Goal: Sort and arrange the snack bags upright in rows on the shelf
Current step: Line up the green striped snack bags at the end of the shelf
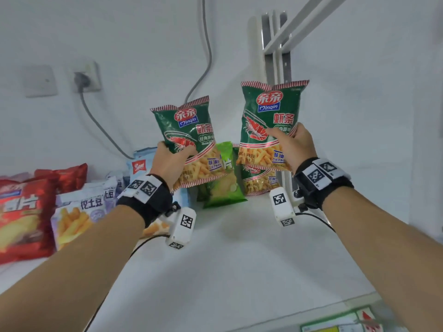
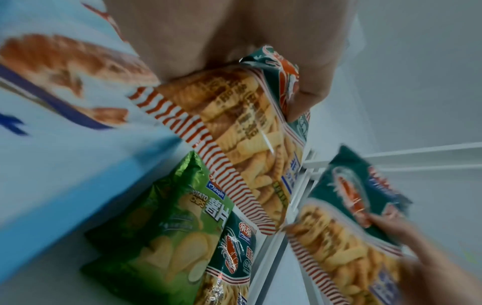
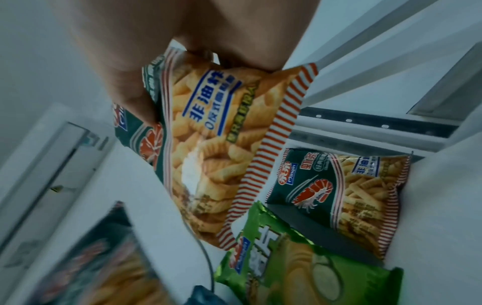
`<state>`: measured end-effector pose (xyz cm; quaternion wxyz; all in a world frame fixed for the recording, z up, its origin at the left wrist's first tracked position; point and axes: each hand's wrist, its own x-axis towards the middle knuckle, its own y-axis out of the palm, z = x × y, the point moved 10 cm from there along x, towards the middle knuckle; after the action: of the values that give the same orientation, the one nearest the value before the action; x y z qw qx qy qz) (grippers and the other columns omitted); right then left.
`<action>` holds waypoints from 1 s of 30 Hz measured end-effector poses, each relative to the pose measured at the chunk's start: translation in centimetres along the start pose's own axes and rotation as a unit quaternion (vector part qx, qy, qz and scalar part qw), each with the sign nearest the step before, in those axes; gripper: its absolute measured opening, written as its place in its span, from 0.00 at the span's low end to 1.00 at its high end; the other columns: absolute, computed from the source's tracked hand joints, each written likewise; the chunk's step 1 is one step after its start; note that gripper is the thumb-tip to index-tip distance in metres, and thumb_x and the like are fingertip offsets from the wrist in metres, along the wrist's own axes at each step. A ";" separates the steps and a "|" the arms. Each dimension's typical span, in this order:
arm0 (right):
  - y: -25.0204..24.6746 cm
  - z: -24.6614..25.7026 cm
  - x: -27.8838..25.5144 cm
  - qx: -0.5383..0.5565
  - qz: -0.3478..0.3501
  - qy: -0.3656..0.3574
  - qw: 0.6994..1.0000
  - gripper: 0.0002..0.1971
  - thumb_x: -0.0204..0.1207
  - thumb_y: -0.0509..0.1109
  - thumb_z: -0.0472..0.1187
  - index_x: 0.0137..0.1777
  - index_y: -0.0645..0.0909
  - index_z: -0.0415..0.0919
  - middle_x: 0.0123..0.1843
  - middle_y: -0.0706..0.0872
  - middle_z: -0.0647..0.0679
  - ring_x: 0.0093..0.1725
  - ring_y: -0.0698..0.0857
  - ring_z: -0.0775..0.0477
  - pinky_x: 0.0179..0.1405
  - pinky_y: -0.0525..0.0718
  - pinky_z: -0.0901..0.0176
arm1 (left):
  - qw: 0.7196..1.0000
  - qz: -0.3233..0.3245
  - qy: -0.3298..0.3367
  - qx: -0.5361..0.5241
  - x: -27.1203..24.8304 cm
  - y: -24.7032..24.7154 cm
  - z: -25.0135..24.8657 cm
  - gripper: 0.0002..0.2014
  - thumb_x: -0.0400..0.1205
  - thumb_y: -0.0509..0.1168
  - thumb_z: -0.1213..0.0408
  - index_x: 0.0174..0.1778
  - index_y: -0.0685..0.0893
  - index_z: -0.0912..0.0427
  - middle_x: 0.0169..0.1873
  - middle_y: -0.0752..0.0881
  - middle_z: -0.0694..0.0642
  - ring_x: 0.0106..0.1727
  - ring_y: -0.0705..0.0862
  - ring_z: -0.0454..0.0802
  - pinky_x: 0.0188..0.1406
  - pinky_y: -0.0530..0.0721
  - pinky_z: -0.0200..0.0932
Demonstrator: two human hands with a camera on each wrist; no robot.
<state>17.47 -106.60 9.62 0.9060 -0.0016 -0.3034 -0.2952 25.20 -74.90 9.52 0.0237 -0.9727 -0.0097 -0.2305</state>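
Green shrimp-stick bags [image 1: 189,130] gripped in both hands [image 1: 167,164].

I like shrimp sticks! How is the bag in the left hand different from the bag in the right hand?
The left bag is held lower than the right bag. The left bag tilts to the side; the right bag is nearly upright. The left hand grips its bag low down; the right hand grips mid-bag. Both are the same dark green shrimp-stick bags, off the shelf.

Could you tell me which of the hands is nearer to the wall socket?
Left. The left hand holds its shrimp-stick bag just right of the wall socket; the right hand is farther right.
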 end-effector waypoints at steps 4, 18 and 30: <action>1.1 -3.4 2.0 -0.137 -0.001 0.028 0.990 0.20 0.73 0.77 0.48 0.64 0.83 0.41 0.53 0.92 0.48 0.51 0.91 0.44 0.44 0.84 0.55 | 0.999 0.030 -0.009 -0.039 -1.5 -1.8 0.4 0.29 0.66 0.75 0.57 0.64 0.77 0.54 0.48 0.95 0.54 0.43 0.96 0.55 0.35 0.93 0.47; 1.6 -13.9 5.0 -0.265 0.045 0.164 0.949 0.11 0.77 0.72 0.48 0.51 0.82 0.40 0.50 0.88 0.41 0.45 0.85 0.42 0.41 0.78 0.52 | 0.998 0.064 0.006 0.001 -2.2 -3.5 2.1 0.26 0.74 0.79 0.62 0.67 0.77 0.54 0.59 0.92 0.55 0.60 0.92 0.58 0.68 0.86 0.66; 3.2 -10.1 4.7 -0.374 0.071 0.095 0.920 0.21 0.80 0.78 0.46 0.65 0.75 0.37 0.65 0.88 0.37 0.49 0.88 0.40 0.48 0.85 0.49 | 0.997 0.070 0.008 0.004 -1.9 -3.1 2.4 0.24 0.79 0.79 0.64 0.67 0.76 0.54 0.57 0.92 0.55 0.56 0.93 0.55 0.65 0.89 0.63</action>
<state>27.74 -108.31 4.57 0.8825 -0.3339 -0.0828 -0.3209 24.46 -71.71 6.60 0.0436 -0.9690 0.0579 -0.2360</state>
